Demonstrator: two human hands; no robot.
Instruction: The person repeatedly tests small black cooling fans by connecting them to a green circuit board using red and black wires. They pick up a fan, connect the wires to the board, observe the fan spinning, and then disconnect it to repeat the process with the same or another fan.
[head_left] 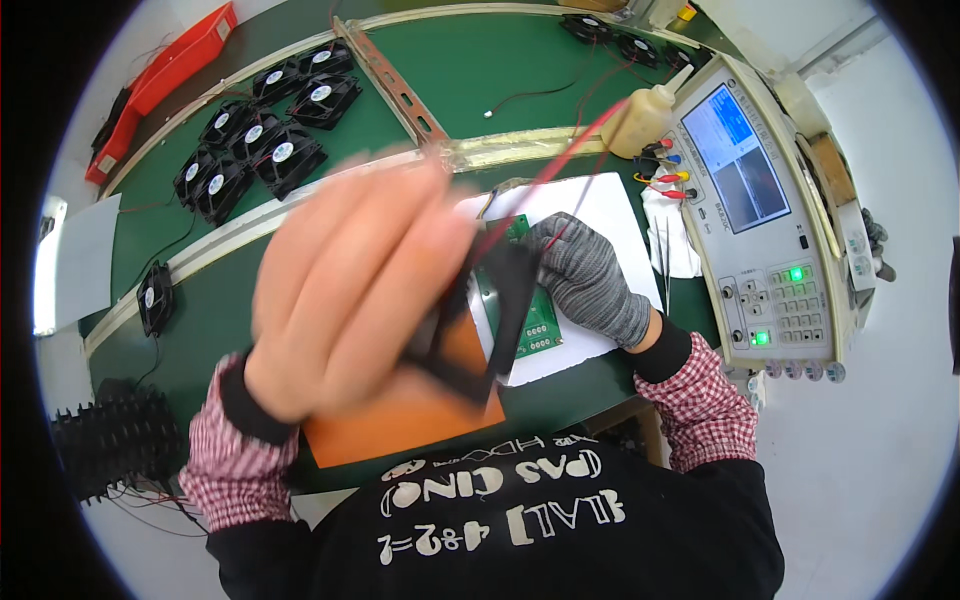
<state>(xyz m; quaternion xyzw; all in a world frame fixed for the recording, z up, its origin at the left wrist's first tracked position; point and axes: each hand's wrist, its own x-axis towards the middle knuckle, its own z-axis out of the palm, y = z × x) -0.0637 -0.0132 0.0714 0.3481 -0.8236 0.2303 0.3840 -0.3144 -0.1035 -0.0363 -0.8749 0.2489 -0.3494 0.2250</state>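
My bare left hand [350, 290], smeared by motion, is raised close to the view and closed on a black square-framed fan [512, 300]. Red and dark wires [570, 155] loop up from the fan and come back down toward my right hand [590, 280]. That hand wears a grey striped glove, its fingers curled and pinched on the wire end over a green circuit board [540, 330]. The board lies on a white sheet [590, 195], partly hidden by the fan and glove. Below the fan lies an orange mat [370, 435].
Several black fans [255, 140] sit on the green bench at the upper left. A tester with a lit screen [745, 160] stands at the right, with clip leads [665, 175], a cream squeeze bottle [640, 120] and tweezers [667, 265] beside it. A red bin [180, 65] is at the far left.
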